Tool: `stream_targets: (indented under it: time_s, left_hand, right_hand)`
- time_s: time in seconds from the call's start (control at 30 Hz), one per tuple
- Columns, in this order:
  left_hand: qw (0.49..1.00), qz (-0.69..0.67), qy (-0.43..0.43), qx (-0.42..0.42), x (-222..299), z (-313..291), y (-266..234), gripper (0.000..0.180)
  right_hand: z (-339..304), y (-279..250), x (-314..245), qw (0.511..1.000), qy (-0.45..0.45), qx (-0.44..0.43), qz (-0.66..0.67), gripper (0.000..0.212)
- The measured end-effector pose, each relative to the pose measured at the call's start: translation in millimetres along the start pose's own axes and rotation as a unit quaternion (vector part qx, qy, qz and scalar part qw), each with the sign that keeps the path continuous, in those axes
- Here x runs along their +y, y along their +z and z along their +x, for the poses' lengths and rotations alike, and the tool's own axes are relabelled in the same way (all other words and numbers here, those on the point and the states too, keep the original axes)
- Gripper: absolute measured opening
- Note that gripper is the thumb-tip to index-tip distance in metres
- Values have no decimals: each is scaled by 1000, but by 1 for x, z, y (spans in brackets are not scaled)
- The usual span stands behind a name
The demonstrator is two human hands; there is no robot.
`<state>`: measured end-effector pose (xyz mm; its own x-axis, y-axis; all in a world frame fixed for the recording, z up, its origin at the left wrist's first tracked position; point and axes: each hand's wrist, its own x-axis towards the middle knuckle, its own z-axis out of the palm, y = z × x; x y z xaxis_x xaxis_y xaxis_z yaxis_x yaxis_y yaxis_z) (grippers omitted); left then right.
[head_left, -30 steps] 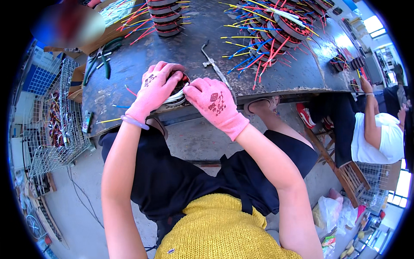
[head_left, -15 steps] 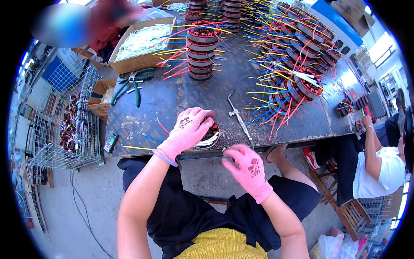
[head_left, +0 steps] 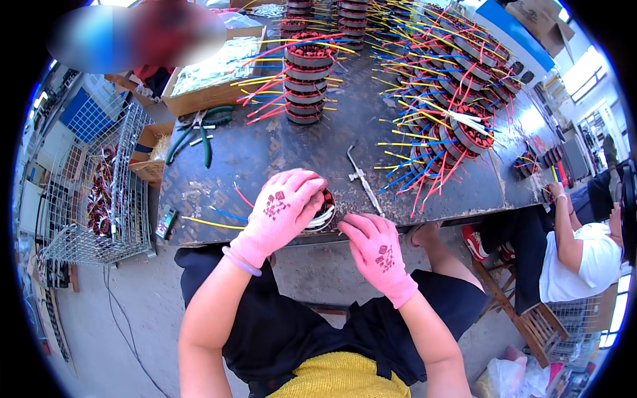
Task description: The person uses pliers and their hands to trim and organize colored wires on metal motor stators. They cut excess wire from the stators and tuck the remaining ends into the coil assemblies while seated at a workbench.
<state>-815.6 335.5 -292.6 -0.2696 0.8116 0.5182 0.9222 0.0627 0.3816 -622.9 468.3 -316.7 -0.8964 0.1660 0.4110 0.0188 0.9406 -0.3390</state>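
Note:
A wound motor stator [head_left: 326, 211], with a dark ring, red windings and a loop of white sleeving or cord, lies at the table's front edge. My left hand [head_left: 284, 211], in a pink glove, is closed over its left side and hides much of it. Red, blue and yellow leads stick out to the left from under this hand. Close by the stator's right edge is my right hand [head_left: 375, 249], also pink-gloved, its fingers bent together. What its fingertips hold, if anything, is too small to make out.
A slim metal tool with a bent tip [head_left: 363, 179] lies right of the stator. Green-handled pliers [head_left: 202, 136] and a carton of white sleeves [head_left: 215, 69] are at left. Stacked stators [head_left: 306, 79] stand behind, with more piled [head_left: 458, 119] at right. A co-worker [head_left: 574, 252] sits at right.
My right hand has shifted slightly up and left, its fingers drawing together near the stator's edge. My left hand stays on the stator, a little flatter. The whole view has moved slightly.

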Motion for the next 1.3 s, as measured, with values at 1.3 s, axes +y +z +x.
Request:
stream_targets:
  time_s: [1.3]
  left_hand:
    - [995, 60, -85, 5, 33, -66, -2, 47]
  right_hand:
    - [44, 39, -18, 920, 60, 34, 386, 19]
